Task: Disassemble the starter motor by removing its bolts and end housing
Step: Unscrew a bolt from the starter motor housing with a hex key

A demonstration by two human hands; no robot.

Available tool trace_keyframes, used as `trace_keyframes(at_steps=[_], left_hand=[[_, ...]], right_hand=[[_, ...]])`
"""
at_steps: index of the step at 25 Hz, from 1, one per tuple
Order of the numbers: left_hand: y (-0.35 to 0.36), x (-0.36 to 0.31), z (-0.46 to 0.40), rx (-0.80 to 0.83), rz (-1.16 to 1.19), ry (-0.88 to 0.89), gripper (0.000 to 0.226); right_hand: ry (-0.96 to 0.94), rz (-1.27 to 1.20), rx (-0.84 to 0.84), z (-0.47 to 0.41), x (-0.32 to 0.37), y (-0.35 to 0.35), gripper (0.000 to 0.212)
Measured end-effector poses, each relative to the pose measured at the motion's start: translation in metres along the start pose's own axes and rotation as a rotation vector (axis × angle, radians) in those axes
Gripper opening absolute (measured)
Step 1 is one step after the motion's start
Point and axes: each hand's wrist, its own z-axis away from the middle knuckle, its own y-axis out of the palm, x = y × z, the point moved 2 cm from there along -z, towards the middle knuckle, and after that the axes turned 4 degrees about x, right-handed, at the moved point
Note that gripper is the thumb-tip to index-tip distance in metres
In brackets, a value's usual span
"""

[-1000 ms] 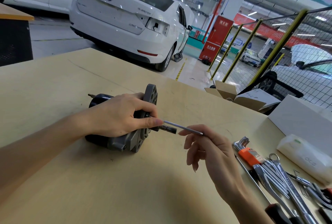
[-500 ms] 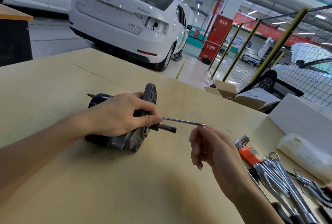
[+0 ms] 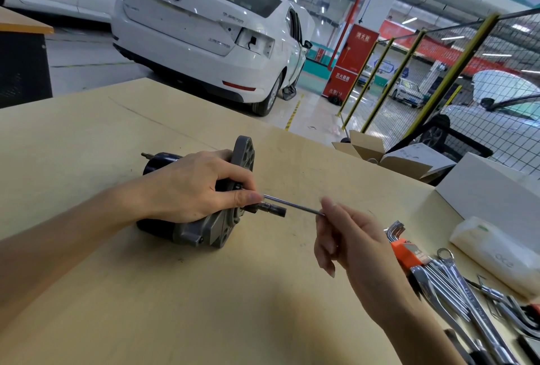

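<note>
On the pale wooden tabletop (image 3: 146, 291) our left hand (image 3: 193, 189) clasps the starter motor (image 3: 210, 227), black body and grey cast housing. Our right hand (image 3: 347, 236) pinches a slim steel through-bolt (image 3: 292, 205); we judge it best drawn straight out, without bending.

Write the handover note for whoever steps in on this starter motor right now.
Left hand grips the starter motor, which lies on its side on the wooden table.
Right hand pinches the outer end of a long through bolt, its other end at the grey end housing beside the shaft.
Done: that bolt is largely drawn out.
Left: finish pulling it, check for other bolts, remove the end housing.
Hex keys and wrenches lie to the right.
</note>
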Motion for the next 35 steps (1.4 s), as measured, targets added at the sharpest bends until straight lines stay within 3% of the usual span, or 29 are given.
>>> trace_keyframes(at_steps=[4,9,13,15,19,22,25,28,35], left_hand=[[0.0000,0.0000,-0.0006,-0.006,0.022,-0.001,0.030],[0.0002,-0.0008,0.0002,0.004,0.027,-0.007,0.033],[0.0001,-0.0023,-0.0003,0.003,0.030,-0.002,0.026],[0.0001,-0.0024,-0.0001,0.006,0.019,-0.003,0.029],[-0.0002,-0.0022,-0.0001,0.002,-0.004,0.000,0.037],[0.0002,-0.0021,-0.0005,0.004,0.009,0.001,0.031],[0.0006,-0.0018,0.0001,0.006,0.016,0.001,0.028],[0.0005,-0.0019,0.0010,-0.002,0.024,-0.001,0.027],[0.0003,-0.0030,0.0000,-0.002,0.024,-0.013,0.032]], right_hand=[[-0.235,0.385,-0.109,0.0035,0.0021,0.0036,0.045],[-0.384,0.488,-0.161,0.0028,-0.0018,0.0030,0.040],[-0.565,0.697,-0.246,0.0031,-0.0001,0.0013,0.024],[-0.518,0.587,-0.203,0.0048,-0.0008,0.0028,0.031],[-0.187,0.206,-0.057,0.0024,-0.0020,0.0073,0.058],[-0.093,0.143,-0.003,0.0015,0.0010,0.0058,0.057],[-0.133,0.067,-0.005,0.0039,0.0013,0.0049,0.046],[-0.182,0.018,0.015,0.0040,0.0001,0.0062,0.022],[-0.211,0.176,-0.068,0.0030,-0.0068,0.0088,0.038]])
